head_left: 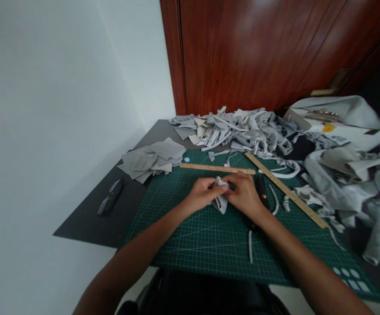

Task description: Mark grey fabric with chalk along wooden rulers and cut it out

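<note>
Between my two hands is a small piece of grey fabric (221,205), bunched at the top, with its lower corner hanging down and a dark line along it. My left hand (203,192) pinches its left side between thumb and fingers. From the right, my right hand (244,192) grips the same fabric, fingertips close to the left thumb. Both hands are just above the green cutting mat (176,236). A black-handled tool (262,188) lies partly under my right forearm; its working end is hidden.
Two wooden rulers (209,167) (294,197) lie on the mat. Flat grey fabric pieces (153,157) and eyeglasses (111,197) are at left. A heap of scraps (235,127) lies behind, a white box (347,131) at back right, and rolled fabric (343,175) at right.
</note>
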`<state>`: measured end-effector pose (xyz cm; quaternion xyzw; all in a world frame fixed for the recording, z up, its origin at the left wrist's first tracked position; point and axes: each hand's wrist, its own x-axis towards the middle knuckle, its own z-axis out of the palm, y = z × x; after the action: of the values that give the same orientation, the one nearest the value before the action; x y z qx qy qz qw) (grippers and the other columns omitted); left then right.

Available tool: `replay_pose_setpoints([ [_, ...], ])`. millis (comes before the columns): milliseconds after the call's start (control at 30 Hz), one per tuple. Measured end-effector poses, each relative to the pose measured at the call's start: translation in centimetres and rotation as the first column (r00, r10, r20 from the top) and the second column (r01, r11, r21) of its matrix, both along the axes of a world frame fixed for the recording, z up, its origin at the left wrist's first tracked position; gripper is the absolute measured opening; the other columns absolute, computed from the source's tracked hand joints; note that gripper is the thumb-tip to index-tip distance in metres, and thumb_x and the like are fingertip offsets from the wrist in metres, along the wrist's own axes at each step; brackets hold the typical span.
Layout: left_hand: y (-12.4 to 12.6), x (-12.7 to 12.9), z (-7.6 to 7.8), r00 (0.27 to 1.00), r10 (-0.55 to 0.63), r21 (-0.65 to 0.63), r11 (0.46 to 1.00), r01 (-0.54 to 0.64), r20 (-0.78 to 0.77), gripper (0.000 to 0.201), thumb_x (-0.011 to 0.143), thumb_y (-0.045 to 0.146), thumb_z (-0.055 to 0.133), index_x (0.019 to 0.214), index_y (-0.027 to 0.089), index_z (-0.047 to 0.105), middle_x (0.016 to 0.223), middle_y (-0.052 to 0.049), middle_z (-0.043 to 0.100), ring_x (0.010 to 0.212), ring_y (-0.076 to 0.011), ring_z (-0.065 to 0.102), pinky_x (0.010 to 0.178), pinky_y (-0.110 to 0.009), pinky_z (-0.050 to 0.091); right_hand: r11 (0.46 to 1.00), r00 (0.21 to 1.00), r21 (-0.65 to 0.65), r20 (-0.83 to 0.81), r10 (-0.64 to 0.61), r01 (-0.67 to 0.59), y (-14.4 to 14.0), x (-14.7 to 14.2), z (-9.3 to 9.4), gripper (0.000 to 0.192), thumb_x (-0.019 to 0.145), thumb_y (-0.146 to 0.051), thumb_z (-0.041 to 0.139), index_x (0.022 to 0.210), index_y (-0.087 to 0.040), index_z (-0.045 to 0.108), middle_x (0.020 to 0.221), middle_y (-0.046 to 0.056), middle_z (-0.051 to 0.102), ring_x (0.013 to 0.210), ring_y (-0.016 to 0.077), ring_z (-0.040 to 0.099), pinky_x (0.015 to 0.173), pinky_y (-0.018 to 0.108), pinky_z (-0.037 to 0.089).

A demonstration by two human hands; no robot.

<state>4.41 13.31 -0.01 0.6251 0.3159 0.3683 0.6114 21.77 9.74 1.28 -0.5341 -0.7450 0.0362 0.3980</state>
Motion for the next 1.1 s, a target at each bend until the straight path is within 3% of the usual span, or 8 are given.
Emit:
replay_pose_setpoints([
  [167,0.0,0.2,-0.3,0.999,-0.032,-0.025,0.999,0.033,0.023,0.041,0.07,0.045,0.087,0.089,0.012,0.069,0.078,-0.001,0.065,0.067,-0.0121,0.056,0.06,-0.022,0.04,0.998,0.998,-0.027,0.021,-0.051,0.052,0.6,0.8,-0.2,0.008,0.088,-0.028,0.071,0.085,-0.023,0.075,0.075,0.003,0.074,0.076,0.0252,0.067,0.078,0.038,0.043],
  [333,0.5,-0.1,-0.1,0.998,-0.055,-0.125,0.991,0.057,0.021,0.031,0.072,0.037,0.083,0.084,0.014,0.067,0.072,0.0,0.065,0.062,-0.0117,0.056,0.059,-0.023,0.04,0.997,0.977,0.055,0.206,-0.062,0.052,0.6,1.7,0.5,0.025,0.099,-0.041,0.062,0.086,-0.021,0.07,0.076,0.005,0.073,0.079,0.0267,0.067,0.081,0.041,0.039],
  [467,0.5,-0.2,-0.3,0.991,-0.13,-0.146,0.98,0.133,0.031,0.034,0.07,0.039,0.086,0.082,0.013,0.068,0.072,0.0,0.065,0.062,-0.0114,0.056,0.06,-0.023,0.041,0.996,0.983,0.07,0.173,-0.06,0.048,0.5,1.2,0.2,0.034,0.104,-0.047,0.052,0.11,-0.018,0.069,0.091,0.012,0.075,0.09,0.0311,0.068,0.083,0.043,0.043],
  [533,0.5,-0.2,-0.3,0.987,-0.159,-0.143,0.976,0.163,0.034,0.038,0.068,0.041,0.088,0.084,0.012,0.069,0.075,-0.001,0.067,0.064,-0.0117,0.057,0.062,-0.023,0.042,0.999,0.996,-0.002,0.069,0.049,-0.049,0.5,0.8,-0.1,0.035,0.106,-0.046,0.047,0.113,-0.018,0.066,0.099,0.013,0.076,0.094,0.0293,0.069,0.081,0.04,0.046],
  [633,0.3,-0.2,-0.1,0.984,-0.172,-0.165,0.97,0.178,0.052,0.044,0.068,0.046,0.09,0.088,0.012,0.07,0.079,-0.002,0.068,0.067,-0.0124,0.058,0.066,-0.025,0.044,0.966,0.985,-0.192,-0.023,0.171,-0.172,0.5,0.3,-0.3,0.035,0.11,-0.043,0.04,0.092,-0.022,0.061,0.083,0.005,0.073,0.076,0.0225,0.069,0.066,0.031,0.044],
  [800,-0.2,-0.3,0.6,0.969,-0.243,-0.214,0.945,0.248,0.047,0.056,0.063,0.04,0.096,0.103,0.013,0.068,0.088,-0.003,0.069,0.076,-0.0133,0.062,0.072,-0.026,0.048,0.979,0.981,-0.192,0.19,-0.029,0.066,0.2,-0.2,-0.4,0.026,0.109,-0.038,0.041,0.094,-0.023,0.055,0.079,0.006,0.072,0.069,0.0241,0.069,0.058,0.03,0.035],
  [900,0.0,-0.3,0.3,0.986,-0.168,-0.139,0.976,0.166,-0.008,0.062,0.053,0.036,0.1,0.101,0.013,0.067,0.087,-0.001,0.07,0.075,-0.0137,0.062,0.069,-0.025,0.05,0.983,0.971,-0.132,0.219,-0.094,0.125,0.3,-0.1,-0.6,0.025,0.11,-0.038,0.037,0.098,-0.022,0.053,0.085,0.009,0.074,0.07,0.0243,0.07,0.057,0.03,0.035],
  [1100,1.5,-1.0,0.1,0.969,-0.177,-0.142,0.978,0.154,-0.17,0.058,0.066,0.064,0.088,0.081,0.012,0.067,0.07,-0.005,0.071,0.059,-0.0158,0.065,0.052,-0.025,0.051,0.988,0.981,-0.059,-0.126,-0.146,0.14,1.0,0.6,-0.6,0.035,0.109,-0.049,0.03,0.087,-0.026,0.046,0.067,0.001,0.06,0.057,0.0203,0.056,0.055,0.03,0.034],
])
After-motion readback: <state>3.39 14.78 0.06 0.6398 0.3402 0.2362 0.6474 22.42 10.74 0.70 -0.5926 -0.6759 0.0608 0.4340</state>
